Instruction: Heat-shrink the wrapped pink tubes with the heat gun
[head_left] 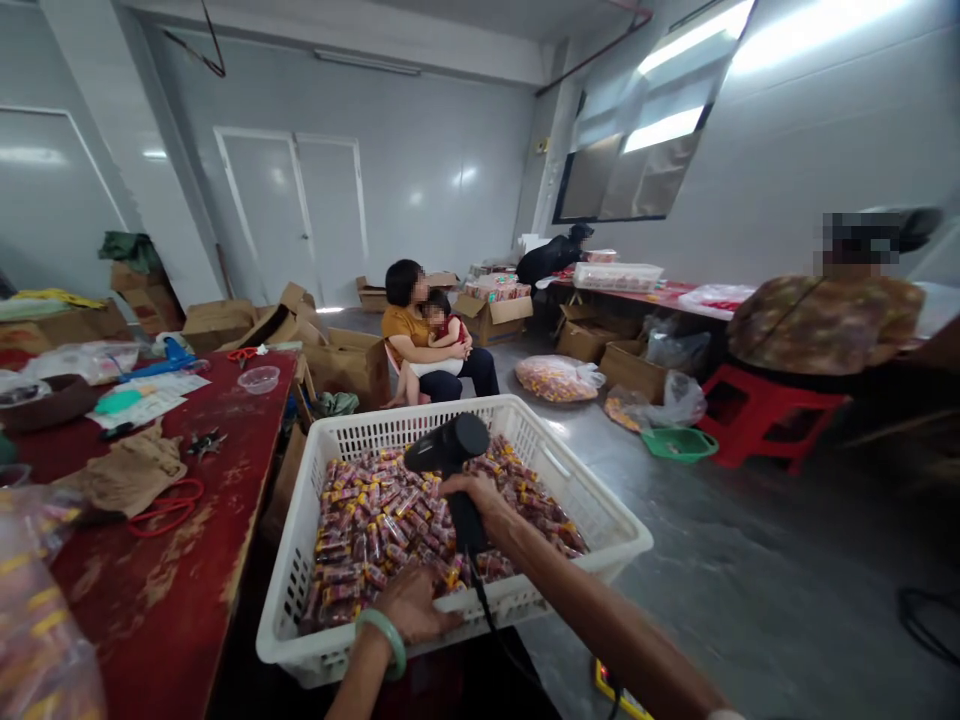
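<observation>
A white plastic basket (600,495) holds several small wrapped packets (390,515) with yellow and dark red parts. My right hand (480,505) is wrapped round the handle of a black hair dryer (442,445), which is held over the packets; its cord hangs down past the basket's near rim. My left hand (416,605), with a pale green bangle at the wrist, rests at the near side of the basket against the packets. Its fingers are partly hidden among them, and whether it grips any cannot be made out.
On the left, a red table (202,520) bears red scissors (169,508), a cloth and a bag of packets. Ahead, a person holds a child near cardboard boxes (349,365). Another person sits on a red stool (772,415) at the right; one more leans over a far table.
</observation>
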